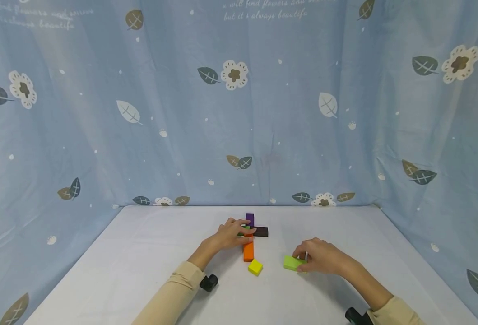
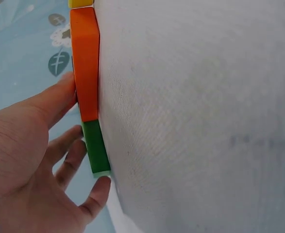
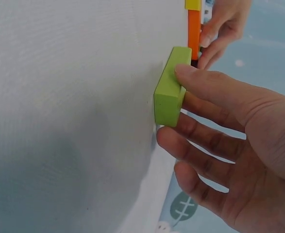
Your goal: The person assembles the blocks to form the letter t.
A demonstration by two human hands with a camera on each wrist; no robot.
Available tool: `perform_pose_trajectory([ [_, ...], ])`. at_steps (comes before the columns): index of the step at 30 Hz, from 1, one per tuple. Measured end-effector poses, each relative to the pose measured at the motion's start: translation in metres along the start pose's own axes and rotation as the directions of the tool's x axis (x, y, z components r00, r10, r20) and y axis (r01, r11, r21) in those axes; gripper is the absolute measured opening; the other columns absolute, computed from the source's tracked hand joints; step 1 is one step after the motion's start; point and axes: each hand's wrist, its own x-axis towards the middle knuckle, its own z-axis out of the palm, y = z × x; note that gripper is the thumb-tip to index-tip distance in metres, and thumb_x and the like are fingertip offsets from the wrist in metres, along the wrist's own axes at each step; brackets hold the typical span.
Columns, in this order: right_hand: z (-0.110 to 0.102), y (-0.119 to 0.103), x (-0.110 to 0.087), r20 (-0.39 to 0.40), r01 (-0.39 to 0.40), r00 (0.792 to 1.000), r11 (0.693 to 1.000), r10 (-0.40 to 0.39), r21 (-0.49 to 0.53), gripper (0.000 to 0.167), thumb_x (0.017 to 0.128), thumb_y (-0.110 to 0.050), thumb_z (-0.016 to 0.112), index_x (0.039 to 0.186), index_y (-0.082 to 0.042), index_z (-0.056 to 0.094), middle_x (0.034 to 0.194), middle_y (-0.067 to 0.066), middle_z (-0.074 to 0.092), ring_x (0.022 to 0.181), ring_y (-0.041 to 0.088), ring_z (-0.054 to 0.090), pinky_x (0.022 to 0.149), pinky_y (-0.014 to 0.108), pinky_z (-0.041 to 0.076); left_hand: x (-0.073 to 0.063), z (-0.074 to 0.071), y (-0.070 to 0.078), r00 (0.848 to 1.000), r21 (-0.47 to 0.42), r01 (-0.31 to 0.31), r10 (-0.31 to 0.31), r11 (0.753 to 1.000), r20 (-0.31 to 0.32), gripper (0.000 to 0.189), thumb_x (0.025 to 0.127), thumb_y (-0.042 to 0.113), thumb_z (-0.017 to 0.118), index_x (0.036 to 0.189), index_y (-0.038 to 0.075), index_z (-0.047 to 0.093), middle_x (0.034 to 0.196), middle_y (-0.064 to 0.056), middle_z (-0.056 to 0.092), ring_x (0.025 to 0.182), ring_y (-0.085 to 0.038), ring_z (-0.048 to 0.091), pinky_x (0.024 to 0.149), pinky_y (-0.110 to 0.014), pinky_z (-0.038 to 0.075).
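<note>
My left hand (image 1: 229, 233) rests over a group of wooden blocks, its fingers fairly straight. The thumb lies against the orange block (image 2: 86, 73), and the other fingers reach over the green block (image 2: 96, 148) and the dark brown block (image 1: 261, 231). Beyond the fingertips is a purple block (image 1: 249, 219). To the right, my right hand (image 1: 322, 256) pinches a light green block (image 3: 167, 104) between thumb and fingers, low over the table. A yellow block (image 1: 255, 267) sits at the near end of the orange one, turned at an angle.
The blocks lie on a white-covered table (image 1: 149, 253). A light blue curtain (image 1: 263, 117) with printed leaves and flowers stands along its back and sides. Black wrist cameras (image 1: 209, 283) sit below both hands.
</note>
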Motion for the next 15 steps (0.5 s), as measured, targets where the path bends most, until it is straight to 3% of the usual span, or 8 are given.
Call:
perform_pose_trajectory([
  [15, 0.0016, 0.0021, 0.0, 0.002, 0.009, 1.0, 1.0, -0.009, -0.019, 0.029, 0.08, -0.025, 0.081, 0.106, -0.014, 0.074, 0.09, -0.006, 0.068, 0.066, 0.0, 0.053, 0.057, 0.021, 0.045, -0.0016, -0.0004, 0.0028, 1.0, 0.015, -0.002, 0.003, 1.0, -0.011, 0.043, 0.095, 0.04, 0.061, 0.136, 0.025, 0.059, 0.152, -0.007, 0.046, 0.127, -0.034, 0.043, 0.102, -0.064, 0.039],
])
